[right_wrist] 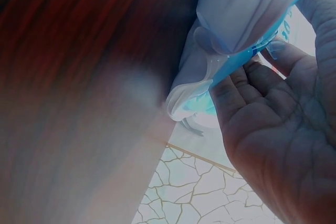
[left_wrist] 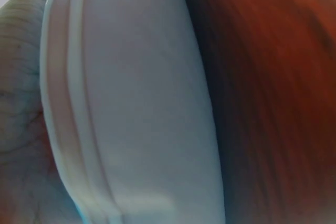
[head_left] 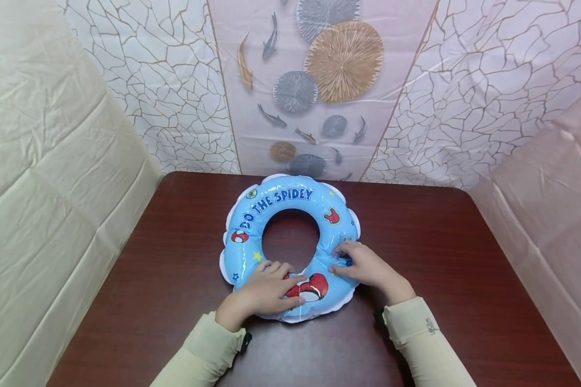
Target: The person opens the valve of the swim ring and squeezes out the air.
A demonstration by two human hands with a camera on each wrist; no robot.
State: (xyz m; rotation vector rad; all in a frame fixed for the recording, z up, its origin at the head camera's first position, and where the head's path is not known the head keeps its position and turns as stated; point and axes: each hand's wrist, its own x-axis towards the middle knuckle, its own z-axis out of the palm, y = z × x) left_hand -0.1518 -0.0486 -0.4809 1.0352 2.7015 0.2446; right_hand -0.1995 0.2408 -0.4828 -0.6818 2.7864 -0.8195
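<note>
A blue inflatable swim ring with a white scalloped rim lies on the dark red-brown table. It carries red cartoon prints, stars and the words "DO THE SPIDEY". My left hand rests palm down over its near left part, fingers spread across the red print. In the left wrist view the ring's white side fills the middle. On the ring's right part, the bent fingers and thumb of my right hand pinch at its surface, where the ring creases inward. The right wrist view shows that hand's palm beside the ring's edge.
The wooden table has rounded far corners. Behind it hangs a patterned cloth with fish and round leaf prints. Pale padded cloth walls close in the left and right sides.
</note>
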